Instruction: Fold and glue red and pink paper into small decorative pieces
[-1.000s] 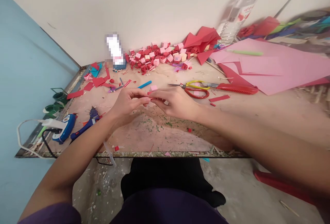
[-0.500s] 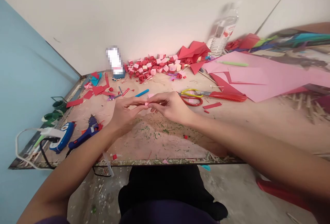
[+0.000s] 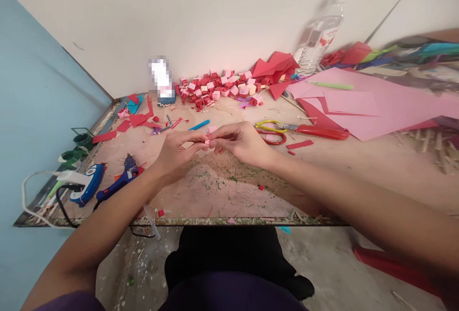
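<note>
Above the scrap-strewn pale wooden tabletop (image 3: pixel 193 202), the left hand (image 3: pixel 176 152) and right hand (image 3: pixel 247 144) meet, the latter now hiding the red-and-yellow-looped metal scissors' (image 3: pixel 275 144) blades, visible a second ago; both hands' fingertips pinch a small pink paper piece (image 3: pixel 207 142).

Clear bottle (image 3: pixel 320 38), red-and-white label, at back of counter (image 3: pixel 376 167), near pale wall (image 3: pixel 215 10). Phone-like device (image 3: pixel 161 76), screen pixelated, upright on dark blue block (image 3: pixel 167 99). Left edge: two green containers (image 3: pixel 70 159), close together; nearer, blue-and-white power block (image 3: pixel 92 187), white plug (image 3: pixel 73 176) in it; blue glue gun (image 3: pixel 115 187) just beside. Light blue wall (image 3: pixel 28 86), far left. Speckled grey floor (image 3: pixel 333 268) below.
</note>
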Available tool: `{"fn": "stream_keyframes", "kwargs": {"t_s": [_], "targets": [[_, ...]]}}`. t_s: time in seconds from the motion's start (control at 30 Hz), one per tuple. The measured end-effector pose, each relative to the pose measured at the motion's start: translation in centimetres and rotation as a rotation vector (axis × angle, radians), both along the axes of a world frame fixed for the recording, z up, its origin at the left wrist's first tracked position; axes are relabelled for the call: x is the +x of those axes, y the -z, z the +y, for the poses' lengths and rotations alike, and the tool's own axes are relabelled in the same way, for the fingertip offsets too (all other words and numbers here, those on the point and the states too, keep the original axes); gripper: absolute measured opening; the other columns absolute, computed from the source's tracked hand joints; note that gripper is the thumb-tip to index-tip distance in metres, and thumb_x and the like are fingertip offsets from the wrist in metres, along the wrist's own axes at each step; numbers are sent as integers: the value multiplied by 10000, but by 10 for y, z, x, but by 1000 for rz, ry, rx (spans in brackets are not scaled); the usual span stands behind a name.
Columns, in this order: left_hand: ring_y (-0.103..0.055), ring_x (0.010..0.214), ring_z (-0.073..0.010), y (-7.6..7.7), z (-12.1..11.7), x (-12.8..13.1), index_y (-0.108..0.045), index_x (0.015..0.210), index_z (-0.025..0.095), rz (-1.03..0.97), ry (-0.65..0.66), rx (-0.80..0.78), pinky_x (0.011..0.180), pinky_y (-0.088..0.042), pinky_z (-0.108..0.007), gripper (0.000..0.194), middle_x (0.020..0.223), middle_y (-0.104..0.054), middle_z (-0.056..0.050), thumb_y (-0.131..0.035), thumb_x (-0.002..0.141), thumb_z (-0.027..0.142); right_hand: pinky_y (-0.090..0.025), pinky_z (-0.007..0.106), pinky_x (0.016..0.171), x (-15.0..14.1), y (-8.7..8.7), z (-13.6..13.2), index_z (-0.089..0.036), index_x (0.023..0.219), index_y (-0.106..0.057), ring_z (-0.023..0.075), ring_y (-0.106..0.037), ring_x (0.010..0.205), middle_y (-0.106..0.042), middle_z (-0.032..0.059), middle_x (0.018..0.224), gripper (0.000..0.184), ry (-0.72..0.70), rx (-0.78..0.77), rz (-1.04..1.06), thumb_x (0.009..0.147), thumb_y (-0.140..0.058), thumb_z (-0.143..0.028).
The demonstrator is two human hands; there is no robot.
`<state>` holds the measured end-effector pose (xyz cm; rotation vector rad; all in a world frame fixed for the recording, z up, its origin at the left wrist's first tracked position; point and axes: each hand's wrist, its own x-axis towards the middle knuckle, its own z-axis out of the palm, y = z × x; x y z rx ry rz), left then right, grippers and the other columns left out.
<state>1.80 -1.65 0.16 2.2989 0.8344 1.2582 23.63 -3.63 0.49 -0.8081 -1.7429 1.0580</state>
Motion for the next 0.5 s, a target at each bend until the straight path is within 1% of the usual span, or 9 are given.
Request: {"fn": "stream_keyframes", "kwargs": {"t_s": [0.17,0.27,0.4,0.5], "targets": [[-752,757,-189,-1,-5,3,-818,833,226,-33,-9,-79,766,-642,-316,65,845,-808,-30,-809,844,289,-556,303,647,0,0,1,-134,883,-796,157,-689,677,-776,76,855,196,-12,-14,23,884,-773,-329],[-749,748,-185,-1,-6,5,-804,840,201,-86,15,-134,756,-644,-309,113,847,-803,-49,-830,823,310,-541,297,643,-2,-1,-1,-132,886,-782,150,-678,666,-767,69,845,176,9,-12,8,889,-754,-306],[-744,761,-175,-2,-5,6,-779,842,188,-125,75,-198,775,-645,-308,170,834,-790,-50,-834,818,348,-503,290,644,-3,-3,-4,-131,868,-774,138,-640,663,-751,56,810,160,77,86,-99,910,-715,-274],[-752,778,-176,-3,-5,6,-775,852,189,-138,108,-265,787,-649,-314,191,851,-789,-47,-850,807,359,-479,289,644,-2,-4,-6,-135,860,-771,131,-611,662,-741,47,793,164,98,165,-169,929,-679,-252]]}}
